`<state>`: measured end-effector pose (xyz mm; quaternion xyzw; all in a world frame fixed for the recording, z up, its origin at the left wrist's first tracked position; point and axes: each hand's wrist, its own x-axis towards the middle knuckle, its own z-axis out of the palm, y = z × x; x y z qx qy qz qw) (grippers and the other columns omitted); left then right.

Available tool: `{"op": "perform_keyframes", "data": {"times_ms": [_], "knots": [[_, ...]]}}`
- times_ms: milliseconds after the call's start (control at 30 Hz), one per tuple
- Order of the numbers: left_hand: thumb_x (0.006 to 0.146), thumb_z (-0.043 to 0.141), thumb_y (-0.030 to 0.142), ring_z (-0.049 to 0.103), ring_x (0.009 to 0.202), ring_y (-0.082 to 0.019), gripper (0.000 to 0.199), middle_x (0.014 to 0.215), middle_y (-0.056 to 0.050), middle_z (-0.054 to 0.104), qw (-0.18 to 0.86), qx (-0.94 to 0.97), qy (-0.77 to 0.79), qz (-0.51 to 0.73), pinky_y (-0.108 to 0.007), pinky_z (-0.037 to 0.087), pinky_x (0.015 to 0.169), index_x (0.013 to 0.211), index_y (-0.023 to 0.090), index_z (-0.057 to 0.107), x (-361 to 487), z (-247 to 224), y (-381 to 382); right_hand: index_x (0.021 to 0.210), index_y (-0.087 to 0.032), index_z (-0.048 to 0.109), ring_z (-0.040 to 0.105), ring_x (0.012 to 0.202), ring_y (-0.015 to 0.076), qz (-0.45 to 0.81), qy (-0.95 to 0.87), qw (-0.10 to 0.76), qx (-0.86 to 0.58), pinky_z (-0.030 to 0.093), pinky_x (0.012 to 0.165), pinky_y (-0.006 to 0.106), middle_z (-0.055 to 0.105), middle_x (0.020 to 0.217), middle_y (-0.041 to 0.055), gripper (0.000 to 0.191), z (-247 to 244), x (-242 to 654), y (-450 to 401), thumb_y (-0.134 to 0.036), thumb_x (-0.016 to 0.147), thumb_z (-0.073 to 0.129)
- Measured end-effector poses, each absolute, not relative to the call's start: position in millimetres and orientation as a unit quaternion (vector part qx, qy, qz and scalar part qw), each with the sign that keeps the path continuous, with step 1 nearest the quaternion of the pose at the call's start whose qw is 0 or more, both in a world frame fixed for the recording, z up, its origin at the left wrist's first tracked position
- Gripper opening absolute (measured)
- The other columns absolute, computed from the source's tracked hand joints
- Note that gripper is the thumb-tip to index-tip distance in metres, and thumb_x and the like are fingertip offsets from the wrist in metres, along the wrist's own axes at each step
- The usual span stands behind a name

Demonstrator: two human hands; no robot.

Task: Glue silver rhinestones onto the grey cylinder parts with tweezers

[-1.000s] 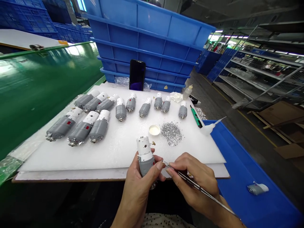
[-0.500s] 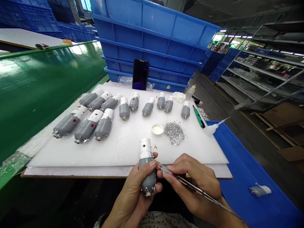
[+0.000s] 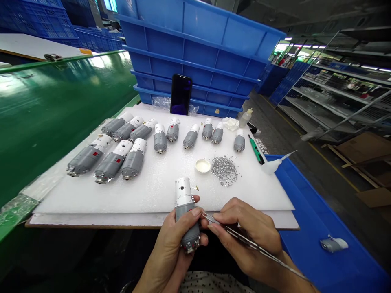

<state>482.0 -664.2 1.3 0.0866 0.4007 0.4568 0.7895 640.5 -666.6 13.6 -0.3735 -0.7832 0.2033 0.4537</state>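
My left hand is wrapped round a grey and white spacecraft model, its white end pointing away from me. A small gold piece sticks out beside the white part. In my right hand is a pair of metal tweezers, pinched between thumb and fingers. The tweezer tips reach the model's right side by my left thumb; whether they grip a part is too small to tell. Beyond my hands are a round white dish with pale contents and a heap of tiny silvery parts.
Several similar models lie across the white foam board. A phone leans on stacked blue crates. At right are a green cutter, a dropper bottle and a blue bin holding another model.
The model's white end has tilted slightly to the left in my left hand. My right hand and the tweezers have shifted only a little and stay at the model's right side.
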Motion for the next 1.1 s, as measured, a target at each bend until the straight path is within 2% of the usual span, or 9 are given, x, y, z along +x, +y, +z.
{"op": "perform_keyframes", "data": {"times_ms": [167, 333, 400, 500, 633, 800, 1000, 1100], "knots": [[0.078, 0.077, 0.018, 0.06, 0.055, -0.008, 0.01, 0.068, 0.002, 0.069, 0.786, 0.09, 0.407, 0.456, -0.018, 0.055, 0.056, 0.085, 0.015, 0.071, 482, 3, -664, 0.095, -0.014, 0.063, 0.062, 0.066, 0.0156, 0.199, -0.785, 0.452, -0.374, 0.05, 0.057, 0.026, 0.069, 0.074, 0.0073, 0.016, 13, 639, -666, 0.0, 0.088, 0.06], [0.079, 0.076, 0.016, 0.06, 0.055, -0.008, 0.018, 0.07, 0.003, 0.069, 0.782, 0.091, 0.412, 0.459, -0.019, 0.053, 0.056, 0.096, 0.017, 0.069, 482, 1, -664, 0.09, -0.014, 0.064, 0.061, 0.063, 0.0139, 0.223, -0.77, 0.447, -0.397, 0.048, 0.056, 0.025, 0.067, 0.072, 0.0057, 0.01, 13, 638, -670, -0.005, 0.09, 0.06], [0.08, 0.076, 0.018, 0.059, 0.056, -0.009, 0.02, 0.071, 0.001, 0.069, 0.781, 0.097, 0.412, 0.46, -0.019, 0.052, 0.057, 0.099, 0.017, 0.069, 481, -1, -664, 0.081, -0.015, 0.063, 0.057, 0.057, 0.0116, 0.243, -0.743, 0.453, -0.43, 0.044, 0.052, 0.023, 0.063, 0.068, 0.0025, 0.01, 15, 639, -667, -0.011, 0.09, 0.063], [0.082, 0.074, 0.026, 0.058, 0.059, -0.01, 0.022, 0.077, -0.002, 0.069, 0.779, 0.126, 0.417, 0.451, -0.02, 0.051, 0.057, 0.101, 0.016, 0.069, 479, -1, -665, 0.069, -0.018, 0.06, 0.049, 0.052, 0.0104, 0.287, -0.676, 0.453, -0.505, 0.038, 0.048, 0.024, 0.055, 0.059, -0.0019, 0.022, 18, 645, -645, -0.025, 0.089, 0.066], [0.087, 0.068, 0.039, 0.055, 0.058, -0.01, 0.025, 0.08, -0.003, 0.068, 0.776, 0.164, 0.423, 0.439, -0.021, 0.047, 0.055, 0.095, 0.016, 0.071, 477, 2, -670, 0.063, -0.018, 0.06, 0.043, 0.05, 0.0109, 0.334, -0.625, 0.423, -0.565, 0.033, 0.046, 0.025, 0.051, 0.053, -0.0031, 0.029, 14, 650, -592, -0.037, 0.083, 0.068], [0.085, 0.07, 0.042, 0.058, 0.063, -0.014, 0.032, 0.081, -0.004, 0.068, 0.767, 0.158, 0.44, 0.44, -0.025, 0.049, 0.062, 0.104, 0.016, 0.072, 473, -2, -674, 0.058, -0.018, 0.06, 0.044, 0.05, 0.012, 0.322, -0.636, 0.381, -0.589, 0.032, 0.047, 0.026, 0.055, 0.054, -0.0015, 0.026, 1, 643, -546, -0.033, 0.077, 0.069], [0.082, 0.073, 0.045, 0.058, 0.07, -0.016, 0.042, 0.085, -0.004, 0.07, 0.752, 0.165, 0.455, 0.448, -0.026, 0.051, 0.066, 0.111, 0.016, 0.07, 469, -4, -674, 0.055, -0.018, 0.06, 0.047, 0.055, 0.0139, 0.293, -0.649, 0.356, -0.606, 0.032, 0.053, 0.027, 0.057, 0.056, -0.0002, 0.022, -3, 635, -538, -0.027, 0.074, 0.069], [0.085, 0.069, 0.044, 0.058, 0.069, -0.016, 0.037, 0.087, -0.006, 0.072, 0.745, 0.18, 0.451, 0.456, -0.026, 0.051, 0.066, 0.109, 0.016, 0.07, 471, 0, -675, 0.054, -0.018, 0.059, 0.046, 0.054, 0.0133, 0.304, -0.644, 0.359, -0.603, 0.031, 0.051, 0.027, 0.055, 0.054, -0.0004, 0.025, 1, 635, -539, -0.027, 0.074, 0.07]]}}
